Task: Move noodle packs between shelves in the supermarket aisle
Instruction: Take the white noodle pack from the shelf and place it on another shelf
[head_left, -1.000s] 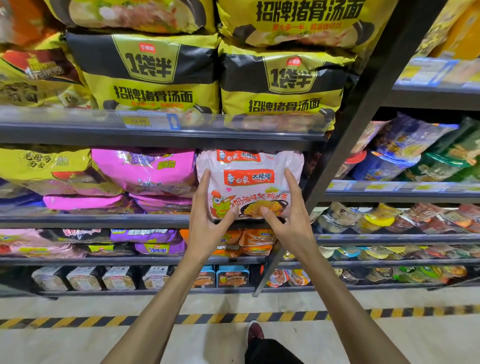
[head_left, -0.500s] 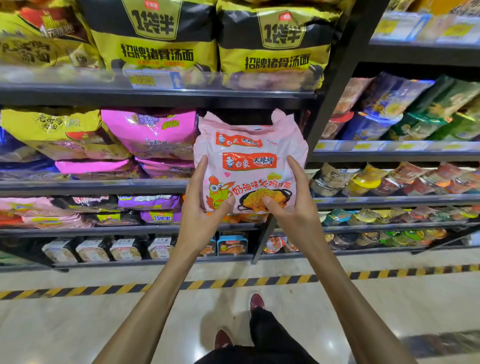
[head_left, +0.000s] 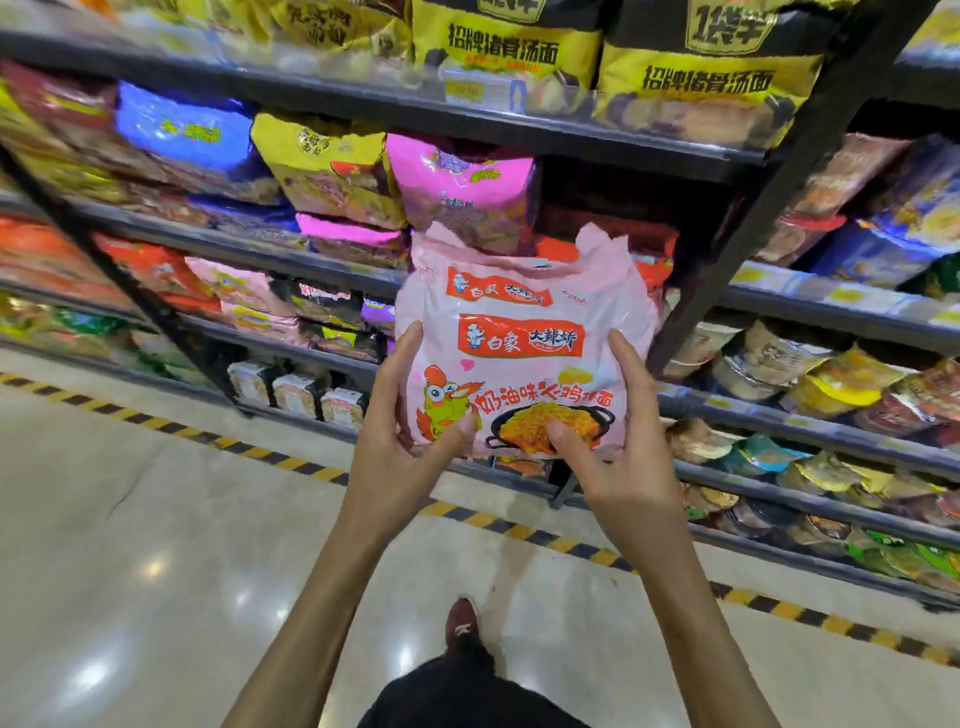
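Pale pink, soft plastic-film multi-pack of noodles (head_left: 524, 353), printed with a green chicken and a pan of noodles. It is held upright in the air in front of the shelving and touches no shelf.

Grip: the left hand (head_left: 400, 447) clasps the lower left corner, thumb pressed on the front and fingers up the side. The right hand (head_left: 623, 457) clasps the lower right corner the same way.

Step, as we judge it: carriage from one shelf to another. The film looks slack and the contents may shift, so we would support the pack from the bottom corners, hold it level, and slide it in bottom edge first.

Edges: the slanted black metal upright post (head_left: 727, 249) stands just to the right of the pack. The grey shelf lip (head_left: 291, 260) runs behind it.

Open room:
- a dark gap (head_left: 597, 192) beside the magenta foil noodle bag (head_left: 462, 192);
- glossy pale floor (head_left: 156, 519) to the left, crossed by yellow-and-black striped tape (head_left: 291, 460).
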